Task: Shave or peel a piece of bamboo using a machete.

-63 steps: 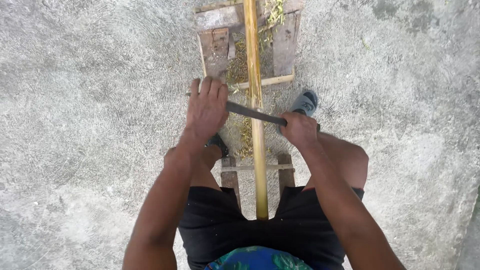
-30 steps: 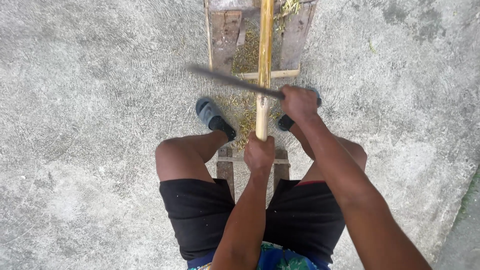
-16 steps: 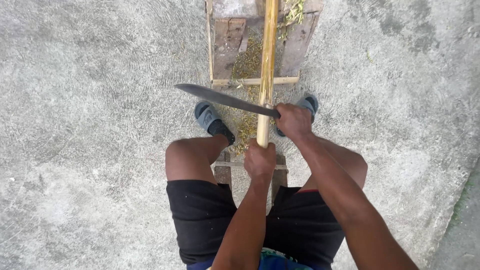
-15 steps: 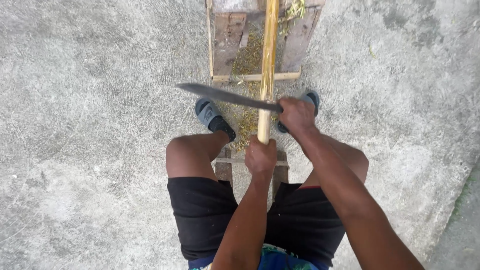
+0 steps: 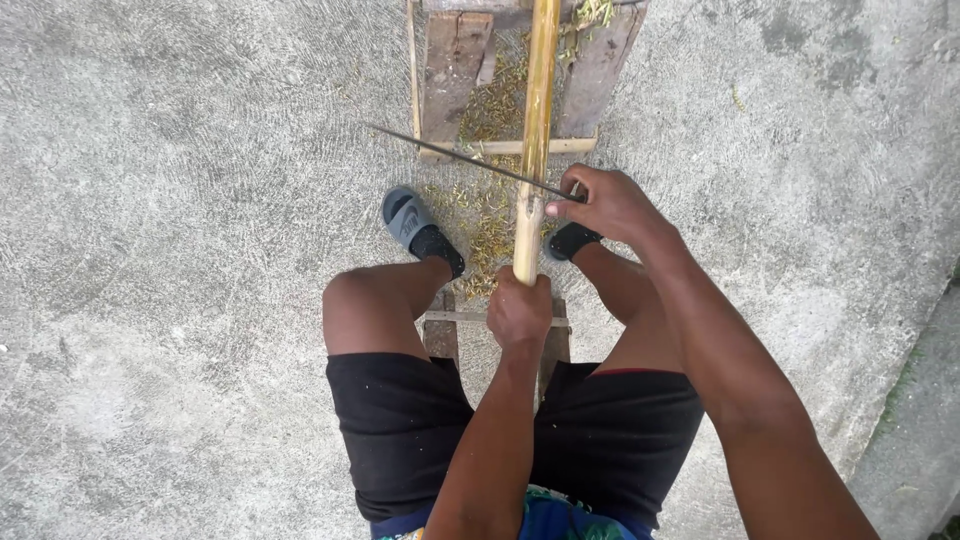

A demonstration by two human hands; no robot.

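A long yellow bamboo pole (image 5: 535, 130) runs away from me over a wooden bench frame (image 5: 455, 70). My left hand (image 5: 520, 312) is closed around the pole's near end, just above my knees. My right hand (image 5: 605, 203) grips the handle of a long dark blade (image 5: 455, 160), which lies across the pole with its edge turned up, tip pointing left. The blade meets the pole just ahead of my right hand.
I sit astride the bench on rough grey concrete (image 5: 180, 260). My left foot wears a grey sandal (image 5: 405, 215); the right foot (image 5: 572, 240) is partly hidden. Yellow-green shavings (image 5: 480, 205) litter the ground and frame. A darker strip (image 5: 920, 430) borders the lower right.
My left hand left the blade's back and moved down to grasp the pole's near end. The blade has since turned from flat to edge-on and shifted slightly up the pole.
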